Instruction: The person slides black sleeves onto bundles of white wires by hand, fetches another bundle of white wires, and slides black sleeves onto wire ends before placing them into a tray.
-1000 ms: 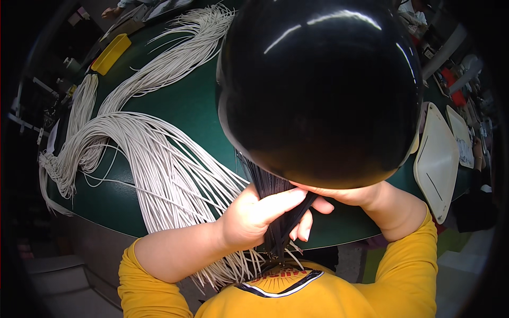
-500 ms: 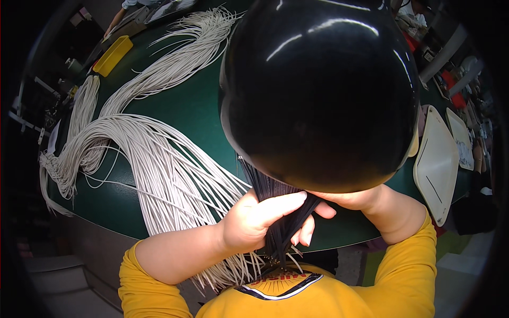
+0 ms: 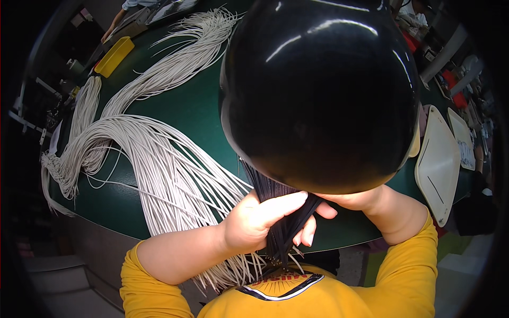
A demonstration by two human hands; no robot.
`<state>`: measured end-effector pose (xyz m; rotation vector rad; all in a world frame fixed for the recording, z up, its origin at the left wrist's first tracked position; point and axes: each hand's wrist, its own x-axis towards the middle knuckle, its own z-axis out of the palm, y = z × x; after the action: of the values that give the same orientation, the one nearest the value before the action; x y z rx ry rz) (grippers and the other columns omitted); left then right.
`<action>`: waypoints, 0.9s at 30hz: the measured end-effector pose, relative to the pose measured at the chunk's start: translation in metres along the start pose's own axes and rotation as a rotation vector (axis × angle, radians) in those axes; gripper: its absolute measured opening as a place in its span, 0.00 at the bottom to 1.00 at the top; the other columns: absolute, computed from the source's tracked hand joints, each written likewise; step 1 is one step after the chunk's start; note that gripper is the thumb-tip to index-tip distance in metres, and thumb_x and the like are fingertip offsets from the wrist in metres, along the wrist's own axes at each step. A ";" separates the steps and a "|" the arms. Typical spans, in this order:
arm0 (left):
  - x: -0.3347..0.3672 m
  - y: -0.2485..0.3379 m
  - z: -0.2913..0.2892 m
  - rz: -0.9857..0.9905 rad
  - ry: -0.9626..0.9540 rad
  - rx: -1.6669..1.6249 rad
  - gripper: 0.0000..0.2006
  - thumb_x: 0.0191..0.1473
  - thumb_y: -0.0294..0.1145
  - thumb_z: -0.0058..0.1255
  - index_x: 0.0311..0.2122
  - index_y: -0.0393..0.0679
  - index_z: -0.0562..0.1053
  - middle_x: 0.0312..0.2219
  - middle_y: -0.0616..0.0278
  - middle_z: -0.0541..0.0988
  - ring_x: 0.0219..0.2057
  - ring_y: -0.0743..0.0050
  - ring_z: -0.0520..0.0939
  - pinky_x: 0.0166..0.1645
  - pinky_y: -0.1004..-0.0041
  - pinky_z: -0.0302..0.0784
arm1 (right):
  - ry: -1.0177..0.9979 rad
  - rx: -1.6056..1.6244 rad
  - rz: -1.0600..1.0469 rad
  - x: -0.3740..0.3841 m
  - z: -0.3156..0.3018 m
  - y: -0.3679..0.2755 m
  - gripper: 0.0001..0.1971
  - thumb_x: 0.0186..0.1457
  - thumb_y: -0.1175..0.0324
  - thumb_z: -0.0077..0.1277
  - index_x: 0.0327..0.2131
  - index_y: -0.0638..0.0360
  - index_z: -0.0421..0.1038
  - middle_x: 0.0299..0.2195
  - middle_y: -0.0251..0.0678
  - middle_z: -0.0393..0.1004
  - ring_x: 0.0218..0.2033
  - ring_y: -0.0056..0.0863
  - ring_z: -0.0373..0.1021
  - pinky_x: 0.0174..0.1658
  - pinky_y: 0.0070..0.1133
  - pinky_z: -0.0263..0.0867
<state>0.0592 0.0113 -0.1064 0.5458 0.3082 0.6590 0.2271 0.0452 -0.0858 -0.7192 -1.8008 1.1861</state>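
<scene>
My left hand (image 3: pixel 260 216) is closed round a bundle of thin black wires (image 3: pixel 283 233), thumb across the front and fingertips showing on the far side. The lower ends of the bundle hang just above my yellow shirt; its upper part runs under a large glossy black dome (image 3: pixel 318 106) that fills the upper middle of the view. My right hand (image 3: pixel 366 199) is beside the bundle, its fingers hidden by the dome, so its grip does not show. Left of my left hand, a fan of long white wires (image 3: pixel 164 180) drapes over the table edge and passes below my left forearm.
More white wires (image 3: pixel 164 71) lie across the green table (image 3: pixel 185 114). A yellow bin (image 3: pixel 114 56) sits at the far left. Cream trays (image 3: pixel 439 164) stand at the right, a dark wire on one. Another person's arm (image 3: pixel 112 25) shows at the far left edge.
Both hands keep their places on and by the black wires. The whole view has shifted very slightly.
</scene>
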 end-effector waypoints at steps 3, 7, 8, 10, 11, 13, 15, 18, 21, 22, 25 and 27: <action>0.000 0.000 0.001 0.014 0.014 0.002 0.17 0.56 0.33 0.29 0.39 0.27 0.65 0.33 0.50 0.73 0.22 0.76 0.73 0.28 0.81 0.69 | 0.016 0.054 0.026 -0.001 0.002 0.001 0.12 0.41 0.78 0.50 0.34 0.68 0.65 0.29 0.36 0.70 0.29 0.21 0.68 0.32 0.16 0.65; 0.000 -0.001 -0.004 0.004 -0.019 0.010 0.17 0.56 0.33 0.28 0.42 0.29 0.62 0.34 0.44 0.71 0.23 0.71 0.74 0.27 0.79 0.71 | 0.030 0.074 0.058 -0.001 0.003 0.003 0.12 0.41 0.78 0.51 0.34 0.68 0.65 0.29 0.36 0.70 0.30 0.21 0.68 0.32 0.15 0.65; 0.000 -0.002 -0.005 0.007 -0.047 0.018 0.18 0.56 0.34 0.27 0.45 0.30 0.58 0.36 0.38 0.70 0.24 0.66 0.75 0.26 0.78 0.73 | 0.038 0.104 0.054 -0.001 0.003 0.005 0.12 0.41 0.78 0.51 0.34 0.68 0.65 0.29 0.36 0.70 0.30 0.20 0.68 0.32 0.15 0.65; 0.000 -0.001 -0.001 -0.002 -0.024 0.002 0.17 0.56 0.34 0.28 0.42 0.29 0.62 0.33 0.45 0.72 0.23 0.71 0.74 0.27 0.79 0.71 | 0.046 0.134 0.054 -0.001 0.003 0.005 0.12 0.41 0.77 0.51 0.34 0.68 0.65 0.29 0.36 0.70 0.30 0.20 0.68 0.32 0.15 0.65; 0.001 -0.001 0.001 -0.011 0.001 -0.013 0.18 0.56 0.34 0.29 0.38 0.28 0.66 0.30 0.51 0.74 0.21 0.76 0.73 0.27 0.81 0.69 | 0.023 0.141 0.073 0.000 0.003 0.004 0.12 0.42 0.77 0.51 0.34 0.68 0.65 0.29 0.36 0.70 0.29 0.20 0.68 0.32 0.15 0.65; 0.000 -0.001 0.005 -0.015 0.021 0.007 0.18 0.56 0.35 0.28 0.37 0.28 0.66 0.29 0.51 0.74 0.21 0.77 0.73 0.27 0.81 0.69 | -0.001 0.152 0.092 0.001 0.005 0.002 0.12 0.42 0.77 0.50 0.34 0.68 0.66 0.29 0.35 0.70 0.29 0.19 0.68 0.31 0.15 0.65; 0.000 -0.001 0.005 -0.021 0.043 0.027 0.19 0.56 0.35 0.28 0.37 0.28 0.67 0.28 0.51 0.74 0.21 0.77 0.73 0.27 0.81 0.69 | 0.006 0.243 0.204 0.002 0.008 0.002 0.11 0.42 0.77 0.50 0.33 0.68 0.66 0.28 0.35 0.70 0.28 0.19 0.68 0.31 0.15 0.65; 0.001 0.000 0.002 -0.041 0.012 0.078 0.20 0.57 0.36 0.27 0.37 0.27 0.67 0.25 0.52 0.74 0.21 0.78 0.73 0.27 0.82 0.69 | 0.028 0.216 0.108 0.001 0.007 0.003 0.11 0.43 0.77 0.50 0.33 0.68 0.66 0.28 0.34 0.70 0.28 0.18 0.67 0.31 0.15 0.65; 0.001 0.001 -0.002 -0.088 -0.048 0.040 0.20 0.57 0.36 0.26 0.38 0.27 0.67 0.22 0.54 0.73 0.20 0.78 0.73 0.28 0.83 0.68 | 0.017 0.168 0.072 0.000 0.004 0.003 0.10 0.43 0.78 0.48 0.33 0.68 0.66 0.28 0.34 0.70 0.28 0.18 0.67 0.31 0.15 0.64; 0.001 0.001 -0.003 -0.080 -0.055 0.071 0.21 0.56 0.37 0.27 0.39 0.26 0.64 0.29 0.47 0.72 0.21 0.73 0.73 0.27 0.80 0.70 | 0.011 0.159 0.074 0.000 0.004 0.003 0.10 0.43 0.78 0.48 0.33 0.68 0.66 0.28 0.34 0.70 0.28 0.18 0.67 0.31 0.15 0.64; 0.001 0.000 -0.004 -0.075 -0.055 0.080 0.20 0.55 0.37 0.27 0.41 0.25 0.61 0.35 0.40 0.70 0.22 0.68 0.74 0.26 0.78 0.72 | 0.009 0.088 -0.003 0.000 0.003 0.004 0.10 0.44 0.78 0.47 0.33 0.67 0.66 0.28 0.34 0.70 0.29 0.17 0.67 0.31 0.15 0.64; -0.001 -0.001 -0.005 -0.077 -0.040 0.058 0.20 0.55 0.36 0.27 0.41 0.26 0.61 0.35 0.40 0.70 0.22 0.68 0.74 0.26 0.78 0.72 | 0.011 0.110 0.001 0.000 0.005 0.005 0.10 0.43 0.78 0.47 0.33 0.67 0.66 0.28 0.34 0.70 0.29 0.18 0.67 0.32 0.15 0.64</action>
<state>0.0569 0.0121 -0.1113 0.5995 0.3098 0.5658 0.2229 0.0453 -0.0912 -0.6619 -1.7124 1.2689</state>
